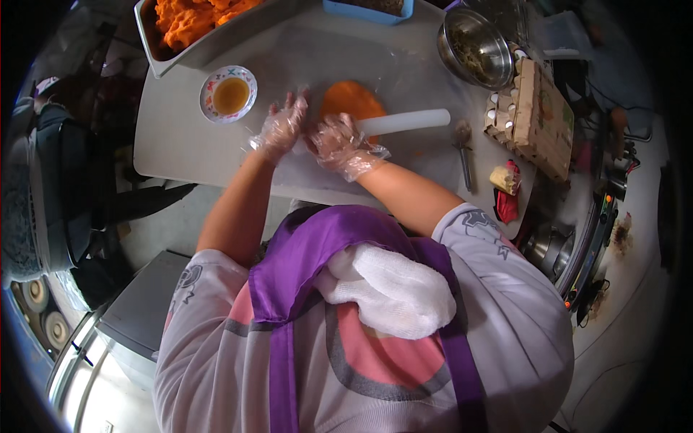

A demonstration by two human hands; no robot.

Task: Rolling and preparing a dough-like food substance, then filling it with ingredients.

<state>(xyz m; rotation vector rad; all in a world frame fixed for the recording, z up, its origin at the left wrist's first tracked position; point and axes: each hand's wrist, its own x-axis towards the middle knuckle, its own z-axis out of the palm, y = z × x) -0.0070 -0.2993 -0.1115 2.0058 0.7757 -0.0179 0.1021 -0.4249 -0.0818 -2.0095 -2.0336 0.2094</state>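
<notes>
My left hand (281,127), in a clear plastic glove, has its fingers spread above the plastic sheet (292,59) and holds nothing that I can see. Close to its right, my gloved right hand (337,138) covers part of a white rolling pin (409,121) with its fingers bent. Whether those fingers grip the pin cannot be made out. The pin crosses the near part of a flat round of orange dough (352,99), and its left part is hidden by the right hand. A patterned bowl of yellowish liquid (228,94) stands left of my left hand.
A metal pan (203,46) of orange dough and a blue container (368,15) stand at the far side. To the right are a steel bowl (501,65), egg cartons (533,116), a spoon (464,157) and a red packet (507,203). A table edge (178,176) runs before me.
</notes>
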